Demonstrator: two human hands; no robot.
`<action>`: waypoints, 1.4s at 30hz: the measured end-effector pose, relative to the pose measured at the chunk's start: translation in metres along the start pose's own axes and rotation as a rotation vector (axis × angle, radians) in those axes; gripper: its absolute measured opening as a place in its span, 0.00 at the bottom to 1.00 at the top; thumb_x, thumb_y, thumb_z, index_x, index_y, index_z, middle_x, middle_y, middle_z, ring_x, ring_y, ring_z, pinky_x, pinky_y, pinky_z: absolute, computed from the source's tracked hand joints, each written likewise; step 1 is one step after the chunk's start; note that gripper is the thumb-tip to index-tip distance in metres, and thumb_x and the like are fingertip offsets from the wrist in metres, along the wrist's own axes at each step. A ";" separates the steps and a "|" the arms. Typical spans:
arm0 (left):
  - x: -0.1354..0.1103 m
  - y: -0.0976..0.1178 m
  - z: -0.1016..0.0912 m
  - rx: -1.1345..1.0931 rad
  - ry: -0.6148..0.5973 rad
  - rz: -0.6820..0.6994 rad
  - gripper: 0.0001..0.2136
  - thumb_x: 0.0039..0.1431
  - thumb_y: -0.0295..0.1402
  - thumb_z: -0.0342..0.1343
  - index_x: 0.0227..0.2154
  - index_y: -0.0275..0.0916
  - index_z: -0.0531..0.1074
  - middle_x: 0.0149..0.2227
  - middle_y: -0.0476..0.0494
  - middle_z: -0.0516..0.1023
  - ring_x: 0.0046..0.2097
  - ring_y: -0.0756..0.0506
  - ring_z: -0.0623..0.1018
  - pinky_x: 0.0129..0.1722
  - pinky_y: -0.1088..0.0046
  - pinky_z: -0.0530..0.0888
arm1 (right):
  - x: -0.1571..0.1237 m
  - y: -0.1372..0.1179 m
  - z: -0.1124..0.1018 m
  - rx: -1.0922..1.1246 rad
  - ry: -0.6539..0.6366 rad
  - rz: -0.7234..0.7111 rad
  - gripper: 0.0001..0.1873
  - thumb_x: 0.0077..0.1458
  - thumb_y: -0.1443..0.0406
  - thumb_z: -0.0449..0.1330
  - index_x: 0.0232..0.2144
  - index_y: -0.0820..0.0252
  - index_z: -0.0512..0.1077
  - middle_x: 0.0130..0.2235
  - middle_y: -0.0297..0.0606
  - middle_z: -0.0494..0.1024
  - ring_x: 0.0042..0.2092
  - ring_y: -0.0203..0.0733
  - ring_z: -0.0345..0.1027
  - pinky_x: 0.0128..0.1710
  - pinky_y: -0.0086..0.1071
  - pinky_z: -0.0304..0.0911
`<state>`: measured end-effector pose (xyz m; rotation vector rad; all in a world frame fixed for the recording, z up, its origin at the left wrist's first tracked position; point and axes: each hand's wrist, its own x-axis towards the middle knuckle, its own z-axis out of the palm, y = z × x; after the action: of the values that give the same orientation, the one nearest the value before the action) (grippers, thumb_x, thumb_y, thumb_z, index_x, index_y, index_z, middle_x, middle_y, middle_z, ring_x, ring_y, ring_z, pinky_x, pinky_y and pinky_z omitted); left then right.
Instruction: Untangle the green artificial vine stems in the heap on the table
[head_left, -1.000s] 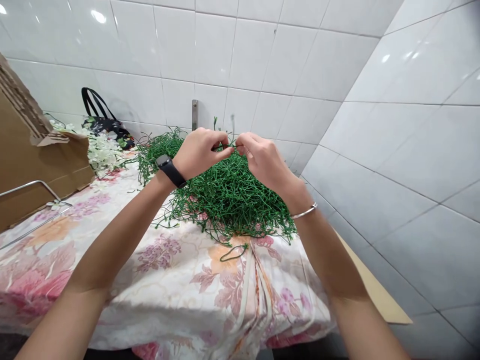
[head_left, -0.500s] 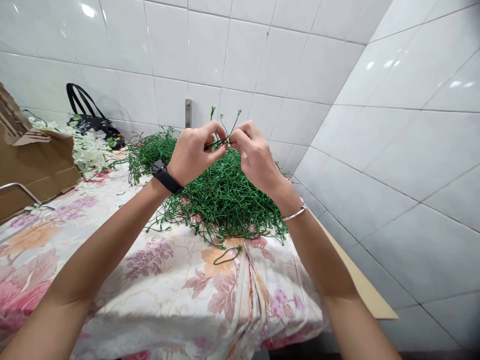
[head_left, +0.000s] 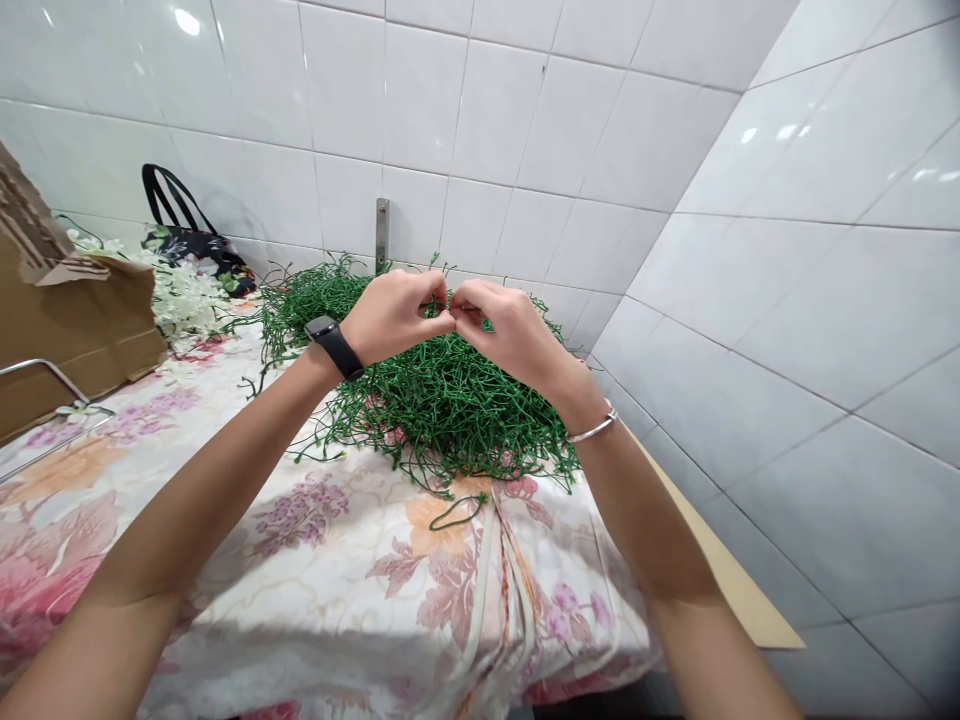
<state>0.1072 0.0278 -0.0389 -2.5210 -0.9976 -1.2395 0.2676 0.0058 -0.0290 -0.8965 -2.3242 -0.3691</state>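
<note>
My left hand (head_left: 394, 318), with a black watch on the wrist, and my right hand (head_left: 501, 330), with a silver bangle, meet above a heap of thin green plastic stems (head_left: 442, 400). Both hands are closed in a pinch on a small green stem piece (head_left: 448, 312) held between their fingertips; most of it is hidden by the fingers. The heap lies on a table covered with a flowered cloth (head_left: 322, 560). One loose green stem (head_left: 456, 512) lies on the cloth in front of the heap.
A brown cardboard box (head_left: 71, 320) and a metal frame (head_left: 45, 375) stand at the left. White artificial flowers (head_left: 184, 295) and a black bag (head_left: 191, 240) lie at the back left. White tiled walls close the back and right; a tan board (head_left: 742, 590) leans by the right wall.
Both hands have come down a little toward the heap and drawn closer together. The stem tips that stuck up above the fingers half a second ago no longer show.
</note>
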 end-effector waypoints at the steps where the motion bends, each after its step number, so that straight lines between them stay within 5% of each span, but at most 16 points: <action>1: 0.000 -0.002 0.001 0.038 -0.019 0.020 0.04 0.46 0.33 0.52 0.24 0.37 0.66 0.15 0.55 0.58 0.19 0.54 0.56 0.21 0.77 0.54 | 0.000 0.000 0.001 -0.013 -0.010 0.006 0.06 0.52 0.68 0.46 0.26 0.61 0.60 0.27 0.34 0.65 0.27 0.29 0.53 0.27 0.26 0.50; 13: -0.002 -0.011 0.004 0.313 -0.106 0.206 0.09 0.53 0.37 0.47 0.33 0.37 0.65 0.17 0.51 0.63 0.23 0.50 0.65 0.22 0.77 0.57 | -0.001 0.002 0.007 -0.139 0.044 0.113 0.03 0.45 0.67 0.51 0.22 0.60 0.62 0.19 0.27 0.58 0.21 0.25 0.45 0.23 0.26 0.41; 19: -0.001 -0.015 0.010 0.505 -0.118 0.248 0.08 0.54 0.33 0.43 0.29 0.37 0.65 0.16 0.50 0.63 0.22 0.49 0.65 0.24 0.75 0.59 | -0.003 0.020 0.013 -0.319 0.119 0.093 0.14 0.49 0.65 0.48 0.14 0.62 0.57 0.16 0.28 0.53 0.21 0.27 0.40 0.23 0.27 0.39; 32: 0.001 -0.018 0.000 0.344 -0.059 0.094 0.10 0.58 0.37 0.45 0.36 0.35 0.65 0.23 0.49 0.67 0.26 0.50 0.66 0.27 0.75 0.59 | -0.003 0.052 0.017 -0.219 0.089 0.065 0.18 0.54 0.52 0.46 0.24 0.61 0.60 0.25 0.33 0.63 0.27 0.30 0.53 0.28 0.26 0.48; 38: 0.002 -0.020 -0.006 0.198 -0.084 0.109 0.09 0.53 0.38 0.51 0.30 0.36 0.67 0.24 0.49 0.66 0.30 0.51 0.66 0.30 0.76 0.62 | -0.004 0.059 0.015 -0.321 0.182 0.065 0.17 0.57 0.55 0.43 0.28 0.62 0.63 0.28 0.38 0.67 0.31 0.35 0.57 0.29 0.29 0.51; 42: 0.004 -0.023 -0.013 0.107 -0.148 0.126 0.10 0.49 0.38 0.56 0.30 0.36 0.66 0.24 0.50 0.66 0.30 0.50 0.66 0.30 0.76 0.63 | -0.004 0.062 0.016 -0.327 0.127 0.083 0.13 0.58 0.62 0.44 0.33 0.62 0.65 0.34 0.40 0.69 0.36 0.37 0.60 0.36 0.32 0.54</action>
<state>0.0860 0.0420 -0.0311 -2.5767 -0.8925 -0.9518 0.3048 0.0565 -0.0416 -1.0861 -2.1368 -0.7641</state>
